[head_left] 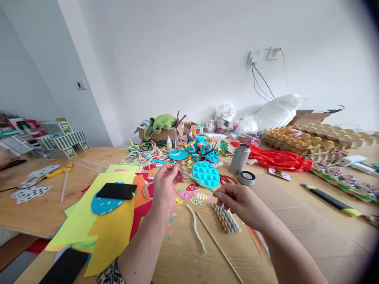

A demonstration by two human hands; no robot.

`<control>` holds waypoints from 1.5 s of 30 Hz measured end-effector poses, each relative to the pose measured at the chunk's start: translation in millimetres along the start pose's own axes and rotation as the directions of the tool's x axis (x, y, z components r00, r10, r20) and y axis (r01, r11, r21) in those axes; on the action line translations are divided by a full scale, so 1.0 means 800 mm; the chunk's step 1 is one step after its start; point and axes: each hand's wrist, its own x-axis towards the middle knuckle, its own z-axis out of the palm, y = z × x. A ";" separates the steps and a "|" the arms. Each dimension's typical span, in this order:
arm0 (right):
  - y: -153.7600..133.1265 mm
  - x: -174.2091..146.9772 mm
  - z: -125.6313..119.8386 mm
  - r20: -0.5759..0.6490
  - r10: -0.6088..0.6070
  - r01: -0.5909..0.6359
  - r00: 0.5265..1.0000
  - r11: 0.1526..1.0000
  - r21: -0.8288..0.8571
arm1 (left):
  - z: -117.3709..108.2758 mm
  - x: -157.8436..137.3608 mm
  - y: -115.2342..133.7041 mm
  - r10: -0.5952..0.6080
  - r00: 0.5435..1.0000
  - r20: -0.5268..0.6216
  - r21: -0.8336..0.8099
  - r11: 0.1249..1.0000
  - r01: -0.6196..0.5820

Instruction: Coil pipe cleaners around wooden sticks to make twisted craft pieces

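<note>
A thin pale green strip [195, 180] is stretched between my two hands above the table. My left hand [167, 179] pinches its far end, while my right hand [233, 199] pinches the nearer end between thumb and fingers. Whether it is paper or a fuzzy stem I cannot tell. Behind the strip lies a round blue piece with square pockets [206, 174]. Decorated paper fish [202, 196] are just beneath it. On the wood below my hands rest a white fuzzy strip [195, 228], a thin stick [217, 244] and a bumpy beaded block [225, 217].
Coloured paper sheets [109, 232] with a black phone [117, 191] lie left. A metal bottle [239, 159], red-handled scissors [228, 180] and a red plastic bag [275, 157] are behind my right hand. A utility knife [331, 199] and egg trays [296, 140] are right; a yellow glue gun [59, 170] is far left.
</note>
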 end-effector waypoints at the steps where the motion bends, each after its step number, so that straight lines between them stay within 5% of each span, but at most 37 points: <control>1: 0.000 0.000 0.001 -0.016 -0.007 0.007 1.000 1.000 -0.020 | 0.001 0.000 0.000 0.007 1.000 -0.005 -0.018 1.000 -0.007; 6: -0.001 0.000 -0.001 -0.096 -0.016 0.020 0.995 0.999 0.039 | 0.005 -0.004 0.002 0.027 0.999 0.020 -0.101 0.995 -0.025; 12: 0.001 -0.002 -0.015 -0.259 0.076 0.066 0.963 0.865 0.498 | 0.005 -0.016 0.020 -0.020 0.958 0.285 -0.110 0.993 0.053; 20: -0.001 -0.005 -0.022 -0.391 0.154 0.213 0.907 0.632 0.745 | 0.007 -0.027 0.029 -0.255 0.789 0.560 0.115 0.966 0.230; 26: -0.017 -0.007 -0.017 -0.407 0.167 0.218 0.898 0.635 0.741 | 0.012 -0.035 0.023 -0.417 0.635 0.650 0.307 0.909 0.283; 31: -0.021 -0.013 -0.021 -0.457 0.193 0.265 0.868 0.598 0.756 | 0.016 -0.036 0.020 -0.470 0.554 0.687 0.449 0.874 0.185; 34: -0.024 -0.016 -0.023 -0.502 0.193 0.308 0.843 0.592 0.745 | 0.020 -0.035 0.010 -0.454 0.569 0.686 0.560 0.829 -0.014; 36: -0.027 -0.018 -0.025 -0.559 0.176 0.346 0.810 0.626 0.699 | 0.023 -0.040 -0.002 -0.482 0.567 0.668 0.677 0.710 -0.194; 38: -0.031 -0.021 -0.028 -0.642 0.162 0.397 0.750 0.665 0.632 | 0.029 -0.054 -0.019 -0.530 0.493 0.689 0.723 0.547 -0.422; 39: -0.032 -0.022 -0.030 -0.680 0.162 0.418 0.715 0.680 0.602 | 0.032 -0.065 -0.028 -0.553 0.415 0.722 0.683 0.479 -0.551; 43: -0.034 -0.027 -0.038 -0.774 0.189 0.470 0.604 0.699 0.538 | 0.040 -0.113 -0.067 -0.761 -0.061 0.646 0.371 0.382 -0.846; 44: -0.034 -0.028 -0.040 -0.782 0.193 0.476 0.593 0.699 0.534 | 0.041 -0.123 -0.075 -0.787 -0.095 0.609 0.328 0.359 -0.874; 45: -0.034 -0.029 -0.041 -0.784 0.194 0.478 0.590 0.699 0.532 | 0.042 -0.132 -0.082 -0.796 -0.080 0.600 0.314 0.327 -0.891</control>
